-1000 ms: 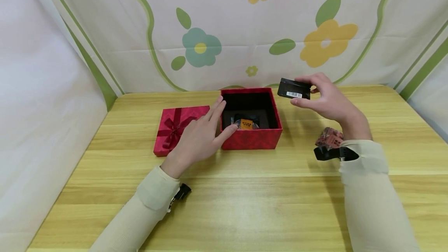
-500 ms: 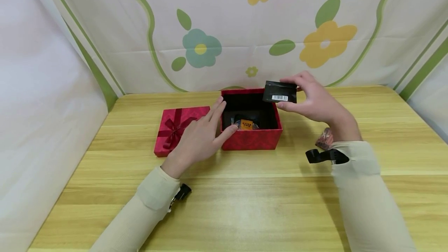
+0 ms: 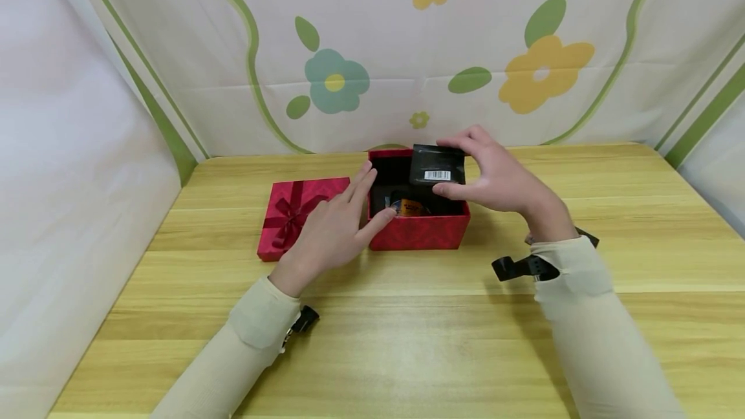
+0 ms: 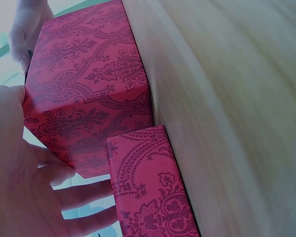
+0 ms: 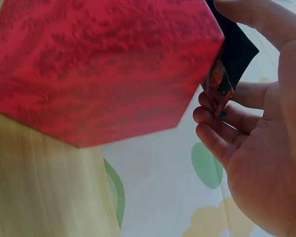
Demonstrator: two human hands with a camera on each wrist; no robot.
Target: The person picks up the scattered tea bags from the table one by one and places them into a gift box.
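black packet [image 3: 438,165] moved over red box [image 3: 416,234], right fingers [image 3: 465,143] pinching it, left fingers [image 3: 363,184] spread

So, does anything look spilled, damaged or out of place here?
Nothing stands out. The red box sits upright, its lid lies flat beside it, and the right hand holds a black packet at the opening. An item behind that wrist is mostly hidden, so I can't judge it.

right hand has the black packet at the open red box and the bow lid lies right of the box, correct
Not quite: the head view shows the bow lid lying left of the red box. The right hand does hold the black packet at the open box.
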